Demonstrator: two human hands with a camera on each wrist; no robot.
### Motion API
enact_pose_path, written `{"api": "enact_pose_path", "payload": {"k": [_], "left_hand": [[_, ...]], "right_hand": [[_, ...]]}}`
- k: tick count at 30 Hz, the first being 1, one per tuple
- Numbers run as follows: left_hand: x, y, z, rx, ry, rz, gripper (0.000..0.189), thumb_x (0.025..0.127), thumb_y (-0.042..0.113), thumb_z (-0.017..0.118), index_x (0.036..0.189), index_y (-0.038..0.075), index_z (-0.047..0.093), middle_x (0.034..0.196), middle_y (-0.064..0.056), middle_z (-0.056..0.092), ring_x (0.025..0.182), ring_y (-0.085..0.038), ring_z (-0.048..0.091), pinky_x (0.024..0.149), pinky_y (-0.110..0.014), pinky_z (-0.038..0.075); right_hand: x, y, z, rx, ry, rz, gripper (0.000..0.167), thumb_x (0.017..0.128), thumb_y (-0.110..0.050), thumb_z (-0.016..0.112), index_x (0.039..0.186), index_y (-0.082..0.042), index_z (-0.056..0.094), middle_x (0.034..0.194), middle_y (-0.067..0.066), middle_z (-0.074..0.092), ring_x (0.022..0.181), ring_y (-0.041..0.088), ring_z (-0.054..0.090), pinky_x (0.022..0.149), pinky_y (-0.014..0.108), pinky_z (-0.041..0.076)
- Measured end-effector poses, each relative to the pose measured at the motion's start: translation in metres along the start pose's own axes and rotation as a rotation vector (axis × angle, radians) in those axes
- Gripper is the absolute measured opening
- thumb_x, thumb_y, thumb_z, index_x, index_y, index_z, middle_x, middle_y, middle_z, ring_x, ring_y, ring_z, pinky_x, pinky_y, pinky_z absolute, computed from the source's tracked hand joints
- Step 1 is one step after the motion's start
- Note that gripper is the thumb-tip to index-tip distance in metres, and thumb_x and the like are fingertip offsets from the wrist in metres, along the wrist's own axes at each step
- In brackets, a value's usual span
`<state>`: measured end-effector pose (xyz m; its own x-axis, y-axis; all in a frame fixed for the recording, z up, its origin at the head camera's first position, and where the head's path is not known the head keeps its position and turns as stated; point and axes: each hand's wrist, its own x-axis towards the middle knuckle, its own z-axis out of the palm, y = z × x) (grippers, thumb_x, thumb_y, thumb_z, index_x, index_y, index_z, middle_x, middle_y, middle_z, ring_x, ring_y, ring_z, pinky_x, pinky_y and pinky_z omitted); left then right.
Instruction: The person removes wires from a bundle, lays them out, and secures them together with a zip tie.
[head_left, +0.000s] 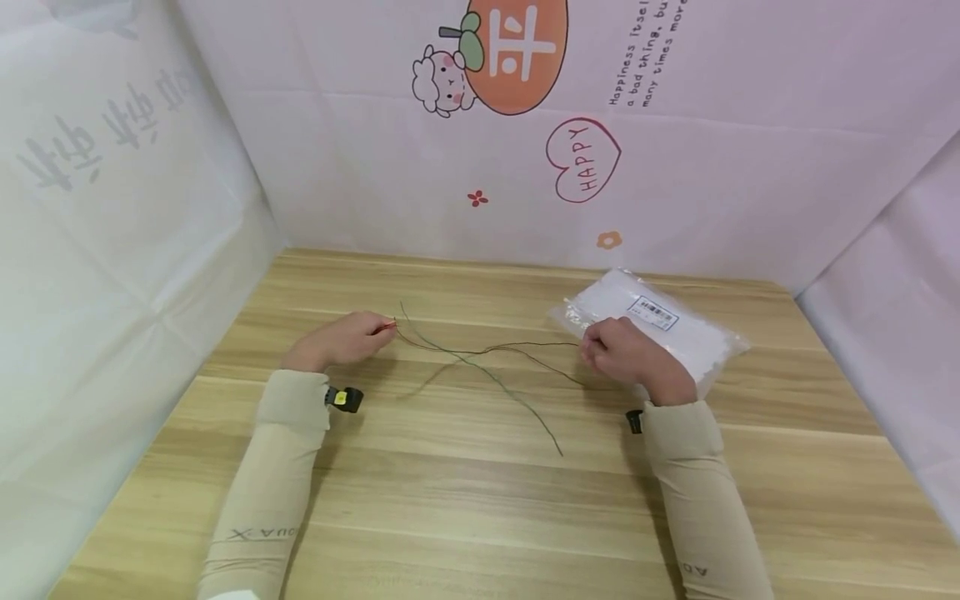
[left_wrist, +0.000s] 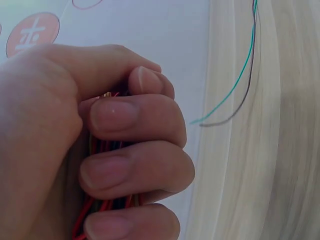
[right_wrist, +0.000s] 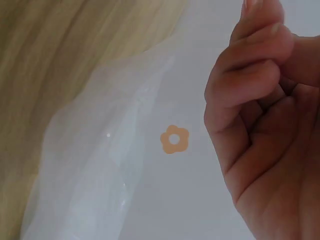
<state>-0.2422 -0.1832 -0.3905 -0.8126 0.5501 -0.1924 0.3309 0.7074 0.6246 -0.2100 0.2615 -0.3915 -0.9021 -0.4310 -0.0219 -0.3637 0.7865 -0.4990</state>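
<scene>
I see left hand (head_left: 341,340), left of the bag (head_left: 693,343), curled round wires (left_wrist: 106,205); right hand (head_left: 622,350), by the bag, pinches one.

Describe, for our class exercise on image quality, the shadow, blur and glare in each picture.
Head view: soft shadow beside the left sleeve, pale sheen on the tabletop; left wrist view: left hand fairly sharp, wood grain soft; right wrist view: small glints on the clear plastic bag, wood grain blurred.
</scene>
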Motion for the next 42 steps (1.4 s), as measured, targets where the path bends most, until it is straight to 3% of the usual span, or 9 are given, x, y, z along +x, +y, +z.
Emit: {"api": "enact_pose_path", "payload": {"k": [6, 10, 14, 22, 33, 38, 42], "left_hand": [[0.006, 0.009, 0.011, 0.054, 0.009, 0.05, 0.039, 0.112, 0.018, 0.044, 0.073, 0.016, 0.04, 0.067, 0.004, 0.033, 0.06, -0.012, 0.031, 0.063, -0.029, 0.033], [0.01, 0.022, 0.017, 0.116, 0.005, 0.089, 0.039, 0.111, 0.019, 0.046, 0.073, 0.017, 0.041, 0.067, 0.004, 0.034, 0.06, -0.012, 0.032, 0.063, -0.029, 0.034], [0.016, 0.032, 0.024, 0.168, -0.003, 0.145, 0.04, 0.111, 0.018, 0.048, 0.072, 0.018, 0.041, 0.066, 0.004, 0.035, 0.058, -0.01, 0.034, 0.062, -0.028, 0.035], [0.022, 0.051, 0.039, 0.243, -0.009, 0.21, 0.037, 0.111, 0.02, 0.048, 0.074, 0.018, 0.042, 0.068, 0.006, 0.035, 0.06, -0.009, 0.035, 0.062, -0.027, 0.033], [0.021, 0.076, 0.057, 0.332, -0.022, 0.291, 0.032, 0.11, 0.02, 0.05, 0.079, 0.017, 0.05, 0.069, 0.007, 0.038, 0.063, -0.007, 0.038, 0.063, -0.024, 0.033], [0.022, 0.084, 0.065, 0.378, -0.034, 0.354, 0.027, 0.109, 0.017, 0.051, 0.082, 0.016, 0.053, 0.069, 0.008, 0.038, 0.062, -0.006, 0.038, 0.061, -0.022, 0.034], [0.021, 0.09, 0.07, 0.391, -0.043, 0.366, 0.019, 0.109, 0.017, 0.051, 0.097, 0.012, 0.065, 0.07, 0.008, 0.042, 0.062, -0.006, 0.039, 0.062, -0.022, 0.037]], "right_hand": [[0.003, -0.007, 0.005, -0.053, -0.088, -0.029, 0.036, 0.1, -0.01, 0.06, 0.065, -0.015, 0.063, 0.059, -0.009, 0.048, 0.056, 0.007, 0.042, 0.057, 0.026, 0.039], [0.0, -0.009, 0.002, -0.079, -0.08, -0.018, 0.039, 0.101, -0.016, 0.065, 0.063, -0.016, 0.062, 0.057, -0.01, 0.044, 0.054, 0.007, 0.038, 0.055, 0.025, 0.035], [-0.001, -0.013, 0.0, -0.084, -0.035, -0.041, 0.027, 0.101, -0.015, 0.069, 0.075, -0.012, 0.074, 0.061, -0.009, 0.051, 0.056, 0.007, 0.042, 0.057, 0.025, 0.037], [0.005, -0.037, 0.007, -0.057, 0.073, -0.21, 0.013, 0.099, -0.012, 0.072, 0.093, -0.005, 0.08, 0.073, -0.005, 0.07, 0.063, 0.005, 0.053, 0.064, 0.026, 0.048], [0.012, -0.081, 0.029, -0.105, 0.152, -0.448, 0.009, 0.098, -0.012, 0.075, 0.099, -0.004, 0.079, 0.084, 0.002, 0.077, 0.071, 0.006, 0.065, 0.067, 0.025, 0.058], [0.009, -0.099, 0.039, -0.207, 0.209, -0.495, 0.013, 0.098, -0.019, 0.077, 0.105, -0.009, 0.081, 0.094, -0.001, 0.079, 0.079, 0.007, 0.07, 0.072, 0.027, 0.059], [0.009, -0.107, 0.047, -0.214, 0.221, -0.537, 0.011, 0.097, -0.017, 0.077, 0.106, -0.011, 0.081, 0.097, -0.002, 0.08, 0.083, 0.008, 0.072, 0.077, 0.027, 0.06]]}}
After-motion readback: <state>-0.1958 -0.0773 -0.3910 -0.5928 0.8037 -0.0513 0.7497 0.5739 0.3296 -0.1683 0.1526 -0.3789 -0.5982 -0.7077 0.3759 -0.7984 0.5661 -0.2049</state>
